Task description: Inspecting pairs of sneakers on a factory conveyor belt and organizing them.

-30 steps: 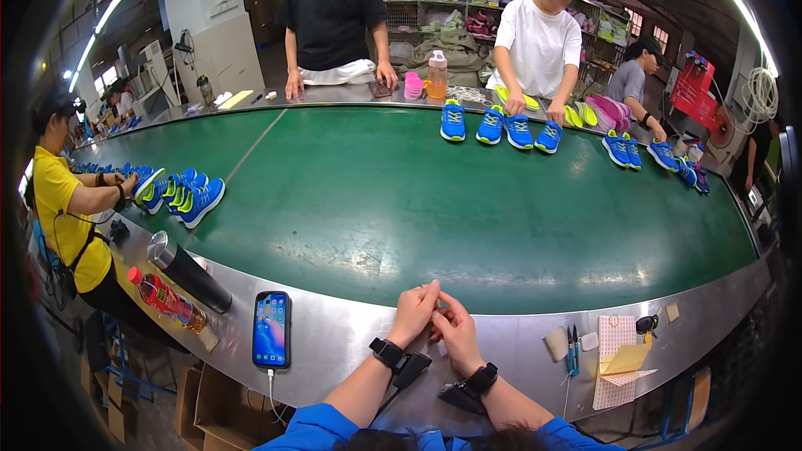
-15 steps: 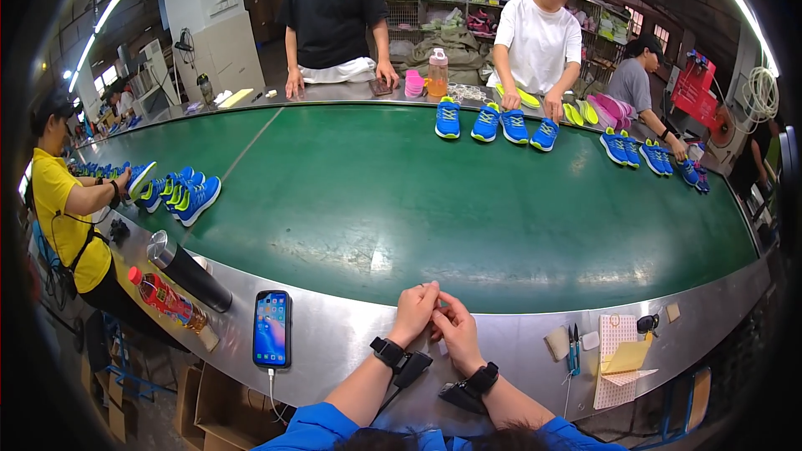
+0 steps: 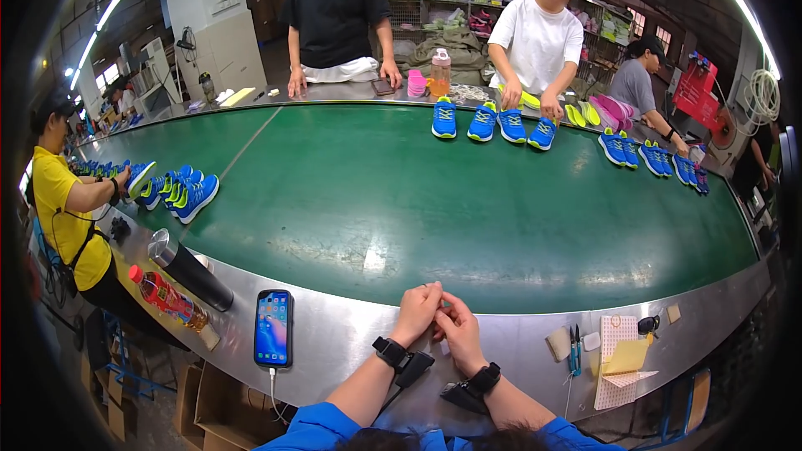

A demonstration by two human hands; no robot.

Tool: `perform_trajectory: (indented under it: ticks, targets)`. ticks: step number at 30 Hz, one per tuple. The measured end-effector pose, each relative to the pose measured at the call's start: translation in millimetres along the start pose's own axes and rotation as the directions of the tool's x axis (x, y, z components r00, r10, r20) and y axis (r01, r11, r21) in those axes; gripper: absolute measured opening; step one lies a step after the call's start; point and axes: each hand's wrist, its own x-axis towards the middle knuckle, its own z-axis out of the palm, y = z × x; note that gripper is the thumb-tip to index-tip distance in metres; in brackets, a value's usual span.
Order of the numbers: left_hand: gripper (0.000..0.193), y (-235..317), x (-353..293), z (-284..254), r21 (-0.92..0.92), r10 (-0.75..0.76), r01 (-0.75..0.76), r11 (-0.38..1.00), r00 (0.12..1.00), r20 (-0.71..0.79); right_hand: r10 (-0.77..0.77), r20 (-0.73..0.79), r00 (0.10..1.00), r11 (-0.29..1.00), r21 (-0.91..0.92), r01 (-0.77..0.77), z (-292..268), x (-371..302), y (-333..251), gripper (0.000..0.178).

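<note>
My left hand (image 3: 419, 314) and my right hand (image 3: 458, 327) meet over the near metal edge of the table, in front of the green belt. Their fingers are curled and touch at the tips, and I see no object between them. The palms are turned out of sight. A dark strap with a small black box sits at each wrist. Partly under my right hand, a small pale piece (image 3: 444, 349) shows on the metal. To the left of my hands lies a phone (image 3: 273, 327), its screen lit and a white cable plugged in.
Blue sneakers (image 3: 482, 122) stand across the green belt (image 3: 359, 192), with more at left (image 3: 197, 199). Co-workers handle shoes on both sides. A black tumbler (image 3: 192, 271) and a red-capped bottle (image 3: 167, 296) lie at left. At right are blue-handled snips (image 3: 575, 351), a dotted card (image 3: 616, 342) and keys (image 3: 648, 326).
The far sneakers have shifted slightly left along the belt. At the far right, a co-worker's hand has lifted a little off a shoe. My hands stay together in place.
</note>
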Motion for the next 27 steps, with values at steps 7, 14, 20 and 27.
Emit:
perform_trajectory:
  ticks: [7, 14, 20, 27]
  targets:
    - [0.043, -10, 2, -3, 0.0, 0.05, -0.05, 0.999, 0.999, 0.014, 0.027, -0.013, 1.0, 0.999, 0.027, -0.026, 2, 0, 0, 0.033]
    - [0.037, 0, 6, 10, 0.045, 0.02, -0.019, 0.999, 0.999, -0.026, -0.012, -0.021, 1.0, 1.0, -0.025, 0.012, -2, 3, -2, 0.036]
    - [0.043, 12, 22, 6, -0.394, -0.294, 0.326, 0.859, 0.945, 0.141, 0.03, 0.018, 0.999, 1.0, 0.003, -0.03, 5, 6, -30, 0.045]
    - [0.042, 1, 79, -2, -0.612, -0.2, 0.244, 0.752, 0.97, 0.14, 0.103, 0.069, 0.992, 0.988, -0.125, -0.094, -1, 88, -55, 0.038]
